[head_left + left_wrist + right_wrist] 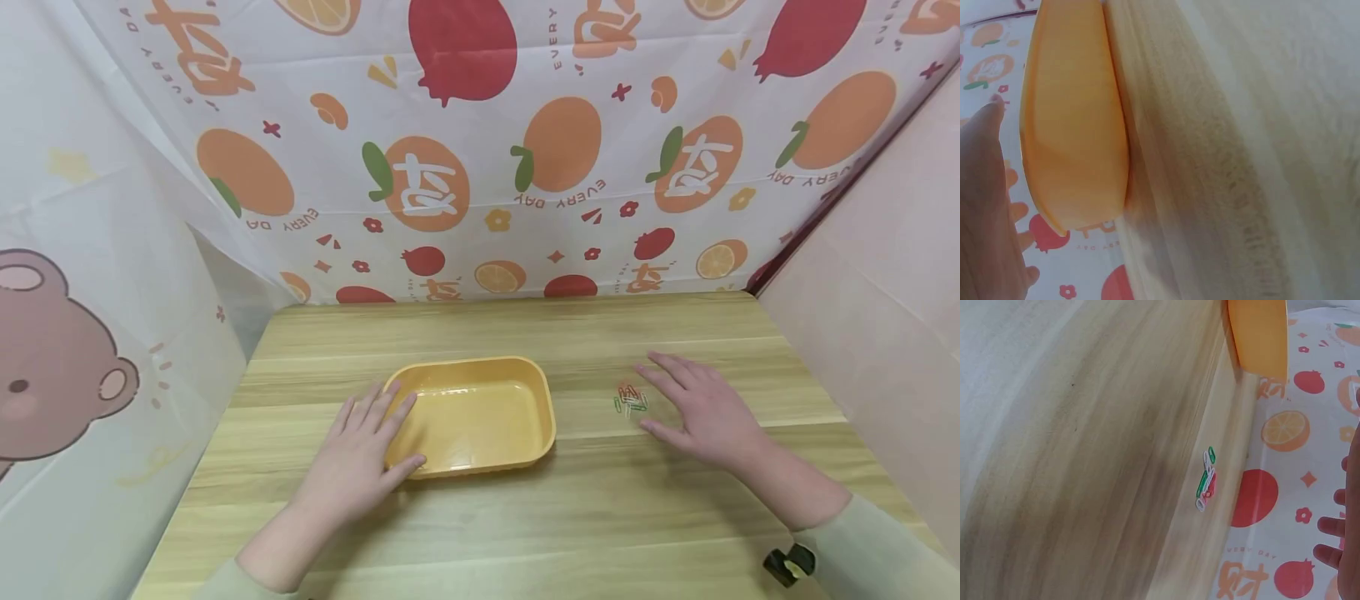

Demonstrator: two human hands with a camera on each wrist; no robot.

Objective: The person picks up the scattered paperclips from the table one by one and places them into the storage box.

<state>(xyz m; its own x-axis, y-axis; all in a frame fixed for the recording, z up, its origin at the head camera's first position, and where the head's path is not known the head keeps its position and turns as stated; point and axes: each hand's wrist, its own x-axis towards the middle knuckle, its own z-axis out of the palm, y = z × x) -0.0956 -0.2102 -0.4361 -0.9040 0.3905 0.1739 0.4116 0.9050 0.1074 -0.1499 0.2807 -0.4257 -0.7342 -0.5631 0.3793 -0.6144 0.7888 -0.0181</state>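
Shallow rectangular yellow-orange plastic tray [480,371] near the middle of the pale wood-grain table [525,325], long side across the view, glossy floor bare, nothing lying inside. Small heap of coloured paper clips [628,400], green, red, orange and white, directly on the wood just beside the tray's right end, clear of its rim. Left hand [360,454] reaching in from the lower left, forearm angled up toward the tray, palm down, fingers straight and slightly fanned, fingertips resting on the tray's left rim, thumb along the near left corner; flat and loose, gripping nothing. Right hand [701,412] coming in from the lower right on a pale green sleeve [877,550], palm down, low over the wood, fingers spread wide and pointing left toward the clips, thumb and forefinger to either side of the heap; touching or just short of it, cannot tell. In the left wrist view, tray [1072,125] seen edge-on against the table [1222,156], finger [985,187] beside its outer wall. In the right wrist view, clips [1206,480] in a short string near the table's edge [1116,456], fingertips [1329,540] well apart from them at the right border, tray [1260,334] at the top. Fruit-printed cloth [525,150] hanging behind the table.
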